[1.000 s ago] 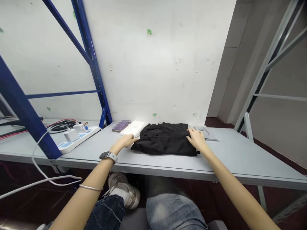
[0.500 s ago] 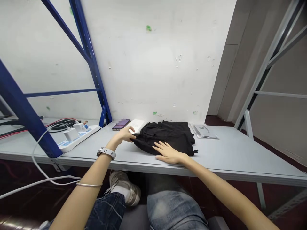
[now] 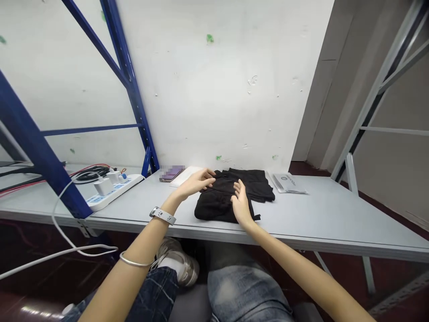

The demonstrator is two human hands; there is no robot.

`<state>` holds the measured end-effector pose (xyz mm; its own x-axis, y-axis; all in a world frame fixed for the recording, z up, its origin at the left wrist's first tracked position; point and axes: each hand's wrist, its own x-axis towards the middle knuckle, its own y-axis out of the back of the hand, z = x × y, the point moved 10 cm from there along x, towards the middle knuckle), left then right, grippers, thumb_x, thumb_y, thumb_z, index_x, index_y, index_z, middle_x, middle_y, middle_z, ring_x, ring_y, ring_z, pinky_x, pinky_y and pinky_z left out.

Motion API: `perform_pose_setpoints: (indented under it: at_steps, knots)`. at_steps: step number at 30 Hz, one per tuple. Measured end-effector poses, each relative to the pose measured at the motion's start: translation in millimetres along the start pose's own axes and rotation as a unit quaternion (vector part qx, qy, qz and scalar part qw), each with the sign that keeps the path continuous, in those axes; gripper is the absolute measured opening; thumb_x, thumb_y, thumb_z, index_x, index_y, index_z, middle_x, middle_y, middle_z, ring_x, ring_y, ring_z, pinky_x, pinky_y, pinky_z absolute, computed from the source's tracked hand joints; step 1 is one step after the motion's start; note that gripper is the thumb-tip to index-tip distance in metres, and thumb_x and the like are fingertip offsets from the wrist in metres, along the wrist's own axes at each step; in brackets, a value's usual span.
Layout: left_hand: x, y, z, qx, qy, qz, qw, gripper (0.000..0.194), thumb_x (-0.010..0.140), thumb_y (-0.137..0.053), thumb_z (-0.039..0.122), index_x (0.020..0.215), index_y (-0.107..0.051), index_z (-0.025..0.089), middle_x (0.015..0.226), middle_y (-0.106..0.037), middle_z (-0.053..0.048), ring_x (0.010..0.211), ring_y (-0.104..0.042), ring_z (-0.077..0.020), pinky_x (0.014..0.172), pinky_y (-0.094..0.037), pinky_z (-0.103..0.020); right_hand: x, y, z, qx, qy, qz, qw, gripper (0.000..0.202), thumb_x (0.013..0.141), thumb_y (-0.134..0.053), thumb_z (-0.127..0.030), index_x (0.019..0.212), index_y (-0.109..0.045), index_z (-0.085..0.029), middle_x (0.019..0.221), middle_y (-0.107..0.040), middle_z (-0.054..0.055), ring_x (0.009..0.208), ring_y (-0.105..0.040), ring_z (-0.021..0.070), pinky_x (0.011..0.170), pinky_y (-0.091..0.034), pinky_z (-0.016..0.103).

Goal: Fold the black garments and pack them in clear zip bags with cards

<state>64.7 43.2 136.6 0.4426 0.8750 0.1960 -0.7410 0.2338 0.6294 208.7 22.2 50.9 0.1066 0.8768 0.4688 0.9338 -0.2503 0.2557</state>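
Note:
A folded piece of black clothing [image 3: 214,207] lies near the front edge of the table, its exact kind hard to tell. Behind it, more black fabric [image 3: 256,181] is spread flat; I cannot tell whether both are one garment. My left hand [image 3: 197,182] is over the left side of the fabric, fingers extended and holding nothing. At the right end of the folded part, my right hand [image 3: 241,206] has its fingers raised and apart, close to or touching the cloth.
Left of the fabric lie a white flat item [image 3: 184,176] and a purple phone [image 3: 172,173]. A plastic-wrapped packet [image 3: 288,184] sits right. A power strip [image 3: 115,193] with plugs and cables is beside the blue post [image 3: 69,188]. A white wall [image 3: 214,98] stands behind.
My left hand has let go of the cloth's left edge and moved right. My right hand has lifted from flat on the cloth to upright. The front bundle is narrower and separate from the back fabric.

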Motion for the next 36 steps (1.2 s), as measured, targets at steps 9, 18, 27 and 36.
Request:
perform_pose_setpoints:
  at_steps: [9, 18, 27, 36]
  knots:
    - [-20, -11.4, -113, 0.191, 0.3, -0.156, 0.921, 0.05, 0.072, -0.057, 0.063, 0.056, -0.056, 0.015, 0.054, -0.065, -0.013, 0.053, -0.065, -0.0238, 0.051, -0.049, -0.031, -47, -38, -23, -0.262, 0.201, -0.335, 0.882, 0.051, 0.096, -0.038, -0.044, 0.142, -0.043, -0.023, 0.149, -0.04, 0.007, 0.142, -0.025, 0.0254, 0.117, -0.011, 0.05]
    - [-9, -7.5, -110, 0.186, 0.242, -0.064, 0.95, 0.027, 0.065, -0.063, 0.041, 0.056, -0.053, 0.018, 0.053, -0.061, -0.004, 0.058, -0.063, -0.0202, 0.049, -0.046, -0.025, -37, -30, -20, -0.224, 0.139, -0.382, 0.886, 0.057, 0.097, -0.032, -0.052, 0.147, -0.034, -0.026, 0.151, -0.036, 0.005, 0.142, -0.026, 0.0236, 0.118, -0.007, 0.05]
    - [-5, 55.7, -54, 0.34, 0.153, 0.125, 0.919, 0.02, 0.065, -0.06, 0.034, 0.055, -0.048, 0.02, 0.057, -0.055, -0.005, 0.073, -0.061, -0.0261, 0.053, -0.034, -0.028, -2, 2, -4, -0.2, 0.122, -0.25, 0.939, 0.055, 0.098, -0.033, -0.046, 0.149, -0.025, -0.027, 0.147, -0.043, 0.008, 0.136, -0.037, 0.0209, 0.116, -0.009, 0.05]
    - [1, -60.6, 5, 0.211, -0.02, -0.05, 0.976, 0.03, 0.075, -0.056, 0.042, 0.058, -0.041, 0.022, 0.057, -0.052, 0.002, 0.057, -0.049, -0.0161, 0.053, -0.032, -0.028, 10, 24, 7, -0.213, 0.109, -0.119, 0.964, 0.054, 0.097, -0.033, -0.042, 0.147, -0.027, -0.023, 0.141, -0.048, 0.011, 0.132, -0.042, 0.0235, 0.111, -0.02, 0.049]
